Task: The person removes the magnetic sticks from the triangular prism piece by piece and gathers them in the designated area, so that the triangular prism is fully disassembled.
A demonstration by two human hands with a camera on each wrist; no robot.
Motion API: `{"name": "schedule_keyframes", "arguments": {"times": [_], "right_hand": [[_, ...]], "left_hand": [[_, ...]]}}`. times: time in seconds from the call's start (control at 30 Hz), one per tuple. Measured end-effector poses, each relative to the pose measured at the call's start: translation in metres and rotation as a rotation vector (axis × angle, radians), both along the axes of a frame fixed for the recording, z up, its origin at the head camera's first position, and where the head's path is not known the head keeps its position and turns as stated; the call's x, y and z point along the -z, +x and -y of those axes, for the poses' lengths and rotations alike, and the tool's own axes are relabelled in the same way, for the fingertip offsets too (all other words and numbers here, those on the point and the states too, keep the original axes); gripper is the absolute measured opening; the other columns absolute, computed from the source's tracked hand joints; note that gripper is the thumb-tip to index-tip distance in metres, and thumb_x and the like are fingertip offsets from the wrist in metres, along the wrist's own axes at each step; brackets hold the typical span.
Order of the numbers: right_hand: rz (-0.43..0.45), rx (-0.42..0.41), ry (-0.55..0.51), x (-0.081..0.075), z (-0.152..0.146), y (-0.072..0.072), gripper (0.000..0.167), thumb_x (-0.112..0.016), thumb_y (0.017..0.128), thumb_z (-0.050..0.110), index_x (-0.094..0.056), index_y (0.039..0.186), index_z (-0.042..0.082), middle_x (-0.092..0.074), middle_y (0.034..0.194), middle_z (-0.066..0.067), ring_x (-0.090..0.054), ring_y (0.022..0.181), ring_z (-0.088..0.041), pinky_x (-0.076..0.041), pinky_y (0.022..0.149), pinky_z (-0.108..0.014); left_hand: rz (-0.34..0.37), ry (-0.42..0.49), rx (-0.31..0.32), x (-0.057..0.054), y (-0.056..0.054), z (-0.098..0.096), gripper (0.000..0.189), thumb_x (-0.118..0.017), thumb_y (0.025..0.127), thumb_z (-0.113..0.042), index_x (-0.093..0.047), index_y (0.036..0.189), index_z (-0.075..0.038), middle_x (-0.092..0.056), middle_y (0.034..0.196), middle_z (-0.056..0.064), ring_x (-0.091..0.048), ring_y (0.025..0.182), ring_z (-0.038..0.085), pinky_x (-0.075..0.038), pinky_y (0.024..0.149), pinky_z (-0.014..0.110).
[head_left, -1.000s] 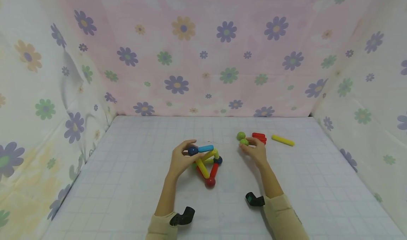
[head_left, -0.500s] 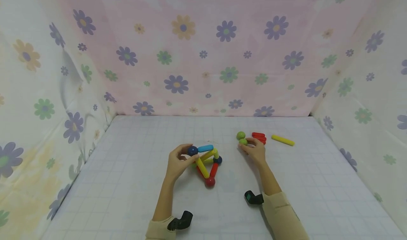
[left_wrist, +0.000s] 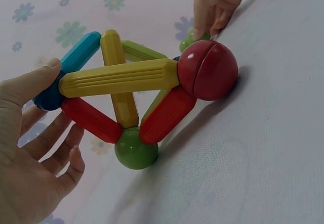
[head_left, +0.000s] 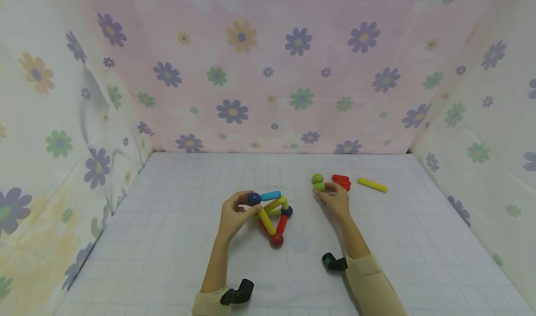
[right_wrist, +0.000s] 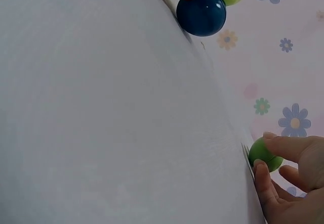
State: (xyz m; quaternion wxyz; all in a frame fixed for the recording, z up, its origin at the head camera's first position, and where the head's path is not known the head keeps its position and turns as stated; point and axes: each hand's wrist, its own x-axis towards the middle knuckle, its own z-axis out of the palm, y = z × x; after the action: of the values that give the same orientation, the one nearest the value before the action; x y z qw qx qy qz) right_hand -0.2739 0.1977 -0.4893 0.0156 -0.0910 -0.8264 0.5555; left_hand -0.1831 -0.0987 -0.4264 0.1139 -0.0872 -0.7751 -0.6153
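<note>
My left hand (head_left: 235, 214) pinches a dark blue ball (head_left: 253, 198) at the upper left of a frame built from coloured rods and balls. From that ball run a short light-blue rod (head_left: 271, 195), a yellow rod (left_wrist: 116, 77) and a red rod (left_wrist: 92, 120). A red ball (left_wrist: 208, 70) and a green ball (left_wrist: 136, 148) form lower corners, and another dark blue ball (right_wrist: 201, 12) is on the right. My right hand (head_left: 337, 200) pinches a light green ball (head_left: 319, 187) between thumb and fingers, close to a second light green ball (head_left: 317, 178).
Several red rods (head_left: 341, 181) lie just beyond my right hand. A yellow rod (head_left: 372, 184) lies farther right. The table (head_left: 146, 241) has a white gridded cover, and a flowered cloth (head_left: 268, 120) rises at its back and sides.
My left hand has shifted slightly left and down at the dark blue ball. My right hand and its green ball have moved slightly left, nearer the other green ball.
</note>
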Motion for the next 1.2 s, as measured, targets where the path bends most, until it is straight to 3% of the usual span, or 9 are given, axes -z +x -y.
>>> {"name": "schedule_keyframes", "arguments": {"times": [0.13,0.27,0.37,0.5,0.63,0.73,0.9,1.2], "right_hand": [[-0.040,0.014,0.068,-0.001,0.002,0.003,0.060,-0.069,0.085,0.017,-0.042,0.135,-0.002,-0.049,0.127,-0.025,-0.058,0.086,-0.025,-0.047,0.061,-0.015],[-0.183,0.054,0.149,-0.006,0.012,0.012,0.057,-0.072,0.082,0.012,-0.046,0.131,-0.005,-0.053,0.114,-0.026,-0.056,0.079,-0.027,-0.043,0.062,-0.016],[-0.288,0.043,0.131,-0.013,0.022,0.019,0.052,-0.073,0.080,0.011,-0.052,0.125,-0.005,-0.057,0.103,-0.024,-0.056,0.076,-0.026,-0.042,0.065,-0.017],[-0.355,-0.128,0.061,-0.024,0.037,0.027,0.048,-0.071,0.083,0.011,-0.052,0.125,-0.003,-0.061,0.104,-0.024,-0.060,0.088,-0.030,-0.046,0.074,-0.020],[-0.380,-0.351,0.028,-0.046,0.056,0.039,0.047,-0.066,0.086,0.008,-0.050,0.129,-0.003,-0.060,0.114,-0.027,-0.056,0.105,-0.041,-0.049,0.083,-0.040],[-0.387,-0.463,0.022,-0.066,0.070,0.050,0.048,-0.065,0.086,0.005,-0.049,0.130,-0.005,-0.058,0.119,-0.028,-0.051,0.111,-0.046,-0.046,0.087,-0.054],[-0.412,-0.559,0.045,-0.080,0.089,0.058,0.044,-0.064,0.085,0.002,-0.051,0.126,-0.007,-0.059,0.119,-0.027,-0.051,0.114,-0.043,-0.043,0.089,-0.058],[-0.421,-0.626,0.018,-0.077,0.101,0.056,0.030,-0.065,0.084,-0.001,-0.061,0.113,-0.008,-0.063,0.113,-0.024,-0.056,0.102,-0.036,-0.045,0.085,-0.044]], "left_hand": [[-0.004,0.004,-0.004,0.000,0.001,0.000,0.037,-0.072,0.080,-0.006,-0.062,0.113,0.006,-0.066,0.100,0.020,-0.057,0.090,0.033,-0.046,0.072,0.032],[-0.007,0.011,-0.006,0.000,0.000,0.000,0.037,-0.072,0.081,-0.006,-0.061,0.114,0.008,-0.066,0.101,0.021,-0.058,0.090,0.033,-0.047,0.072,0.032],[-0.004,0.021,-0.006,0.000,0.000,0.000,0.036,-0.072,0.081,-0.006,-0.062,0.113,0.007,-0.066,0.102,0.020,-0.058,0.091,0.033,-0.047,0.072,0.032],[0.000,0.027,-0.007,0.001,0.000,0.000,0.034,-0.072,0.081,-0.006,-0.063,0.112,0.006,-0.067,0.103,0.020,-0.059,0.091,0.033,-0.047,0.072,0.031],[0.005,0.028,0.000,0.000,-0.001,0.000,0.034,-0.072,0.081,-0.006,-0.063,0.112,0.006,-0.067,0.103,0.020,-0.059,0.091,0.033,-0.048,0.073,0.031],[0.009,0.032,0.006,0.000,-0.001,0.000,0.034,-0.071,0.082,-0.006,-0.063,0.113,0.006,-0.067,0.104,0.020,-0.059,0.091,0.033,-0.048,0.073,0.032],[0.009,0.045,0.013,0.001,-0.001,0.000,0.034,-0.071,0.082,-0.006,-0.063,0.113,0.007,-0.067,0.104,0.020,-0.059,0.091,0.032,-0.048,0.072,0.031],[-0.019,0.037,0.045,0.003,-0.002,-0.002,0.035,-0.071,0.082,-0.004,-0.062,0.113,0.008,-0.066,0.105,0.022,-0.059,0.092,0.035,-0.050,0.073,0.033]]}}
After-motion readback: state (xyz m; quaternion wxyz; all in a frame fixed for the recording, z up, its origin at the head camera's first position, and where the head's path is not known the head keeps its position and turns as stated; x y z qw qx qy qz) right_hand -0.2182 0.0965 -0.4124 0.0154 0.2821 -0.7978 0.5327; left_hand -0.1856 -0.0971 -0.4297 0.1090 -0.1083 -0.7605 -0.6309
